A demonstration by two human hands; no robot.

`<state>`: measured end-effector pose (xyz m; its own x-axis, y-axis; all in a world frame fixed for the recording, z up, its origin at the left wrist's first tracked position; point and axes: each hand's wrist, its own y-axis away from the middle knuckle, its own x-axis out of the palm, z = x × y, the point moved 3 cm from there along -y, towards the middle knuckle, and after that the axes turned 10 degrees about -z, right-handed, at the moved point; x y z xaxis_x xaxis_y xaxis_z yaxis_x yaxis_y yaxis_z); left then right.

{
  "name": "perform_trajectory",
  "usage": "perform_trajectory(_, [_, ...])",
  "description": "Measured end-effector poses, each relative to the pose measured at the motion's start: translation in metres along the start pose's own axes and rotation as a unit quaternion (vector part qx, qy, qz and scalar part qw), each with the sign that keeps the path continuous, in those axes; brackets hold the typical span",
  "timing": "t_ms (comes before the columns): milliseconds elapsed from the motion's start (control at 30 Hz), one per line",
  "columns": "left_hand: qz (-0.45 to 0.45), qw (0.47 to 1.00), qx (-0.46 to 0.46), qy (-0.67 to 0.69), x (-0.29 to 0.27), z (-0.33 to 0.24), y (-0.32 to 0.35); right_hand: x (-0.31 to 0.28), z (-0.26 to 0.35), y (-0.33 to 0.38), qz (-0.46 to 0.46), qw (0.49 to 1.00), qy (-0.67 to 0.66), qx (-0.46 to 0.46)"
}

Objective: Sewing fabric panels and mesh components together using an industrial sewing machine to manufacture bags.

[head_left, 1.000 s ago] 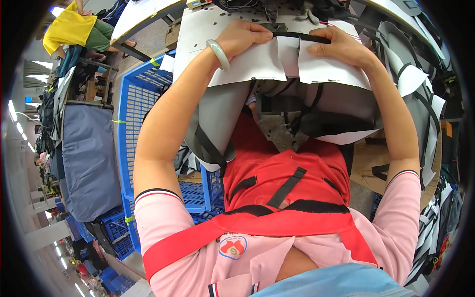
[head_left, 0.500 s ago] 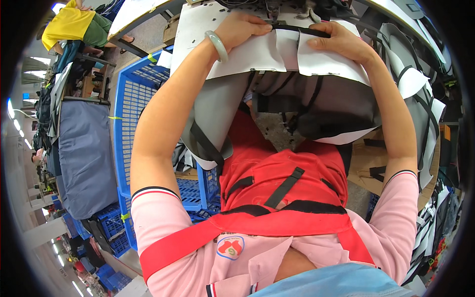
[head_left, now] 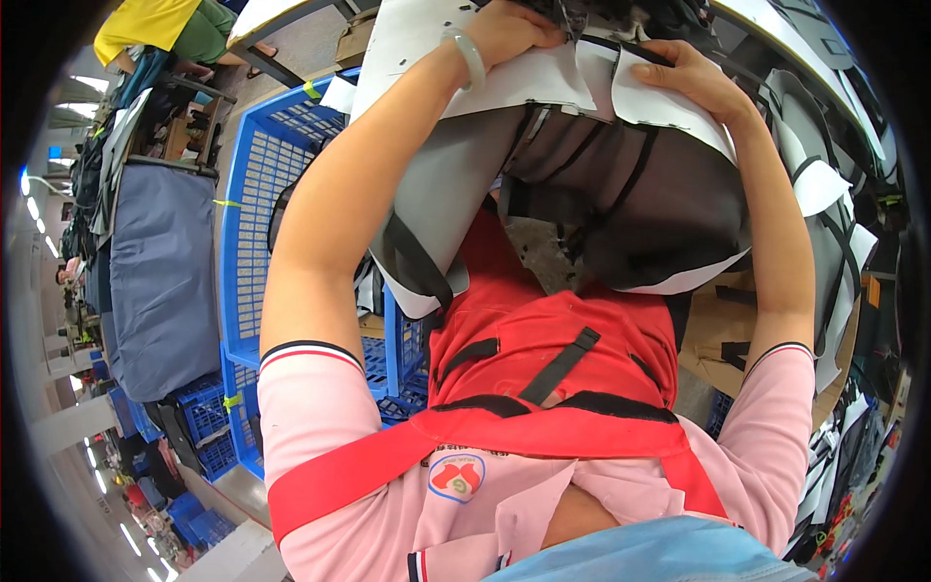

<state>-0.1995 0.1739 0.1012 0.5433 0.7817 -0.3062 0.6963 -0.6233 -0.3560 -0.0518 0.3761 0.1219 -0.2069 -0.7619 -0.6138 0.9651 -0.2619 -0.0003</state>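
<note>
A grey fabric piece point(head_left: 465, 160) with white-backed panels point(head_left: 533, 78) and sewn black straps hangs from the worktable's edge over my lap. My left hand point(head_left: 509, 34) grips its upper edge beside a dark metal machine part point(head_left: 570, 15), possibly a sewing machine's foot. Those fingertips are partly hidden by the frame's top. Farther right, my right hand point(head_left: 684, 80) pinches the same edge, thumb lying on the white side. A black strip point(head_left: 613, 45) runs along the edge between both hands.
A blue plastic crate point(head_left: 254, 194) stands at my left. More grey pieces with black straps point(head_left: 810, 145) hang at the right, above brown cardboard point(head_left: 713, 335). Dark scraps lie on the white tabletop point(head_left: 388, 53). A person in a yellow top point(head_left: 145, 34) is at the far left.
My left hand has moved right and up, closer to the metal part. The fabric has shifted right and away from me with it; my right hand has moved slightly right.
</note>
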Motion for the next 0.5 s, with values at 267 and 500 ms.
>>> perform_trajectory(267, [0.014, 0.995, -0.091, -0.049, -0.006, -0.008, 0.003, -0.006, -0.004, 0.006, 0.027, 0.999, -0.044, -0.01])
perform_trajectory(500, [0.014, 0.973, -0.074, -0.219, -0.089, -0.002, 0.02, -0.036, 0.002, 0.06, -0.033, 0.996, 0.016, -0.084])
